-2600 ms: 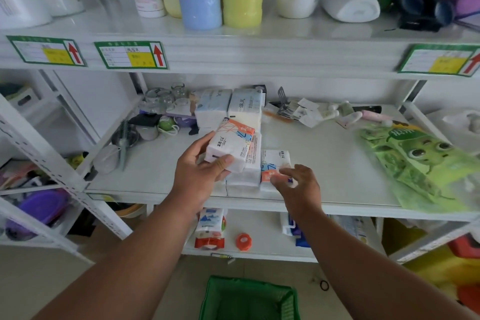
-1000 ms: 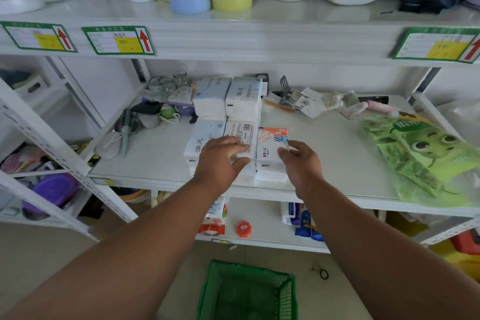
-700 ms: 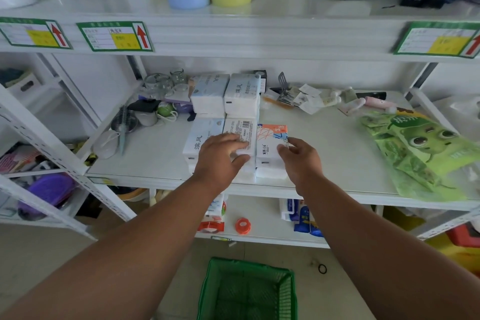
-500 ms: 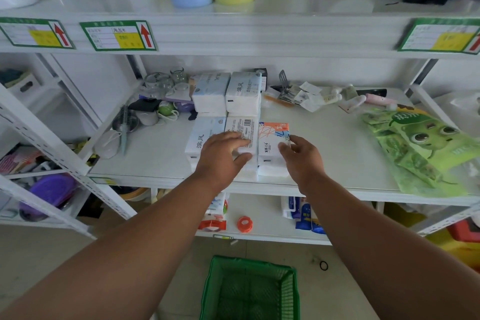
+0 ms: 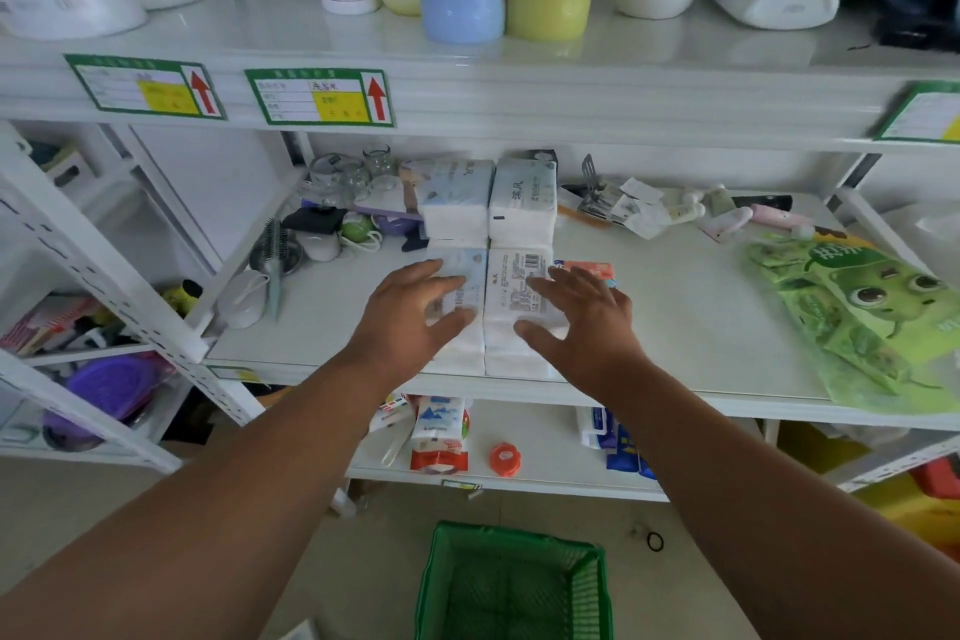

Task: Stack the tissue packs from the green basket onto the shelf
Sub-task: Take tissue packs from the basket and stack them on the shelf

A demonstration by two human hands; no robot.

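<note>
Tissue packs [image 5: 498,307] stacked at front edge of middle shelf [image 5: 675,327].
Left hand [image 5: 410,322] and right hand [image 5: 582,327] lie over packs, fingers spread straight, gripping nothing. Green basket [image 5: 514,582] on floor below; green bag [image 5: 862,312] to the right.

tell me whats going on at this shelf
A person is stocking tissue packs on the middle shelf. Both hands are open over the front stacks: the left hand over the left front stack, the right hand beside the right front stack. Neither grips anything. Two more stacks stand behind. The green basket on the floor below looks empty in its visible part.
</note>
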